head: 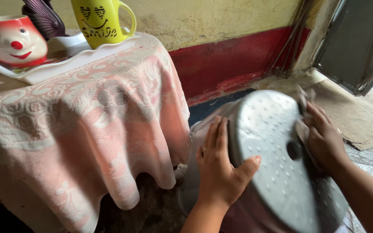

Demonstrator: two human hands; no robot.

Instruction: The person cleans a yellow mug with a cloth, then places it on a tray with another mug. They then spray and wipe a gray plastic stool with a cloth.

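Note:
A grey plastic stool [268, 146] with a dotted round seat and a hole in the middle is tipped on its side on the floor. My left hand [219, 166] grips the seat's rim, thumb on the seat face, fingers along the side; a ring shows on one finger. My right hand [324, 138] presses a crumpled pale cloth [304, 113] against the right part of the seat.
A table under a pink-and-white lace cloth [87, 116] stands at left. On it a white tray [44, 69] holds a red clown-face mug [14, 41] and a yellow mug [101, 19]. A red-and-yellow wall [229, 56] is behind, a grey door [359, 43] and a mat [359, 116] at right.

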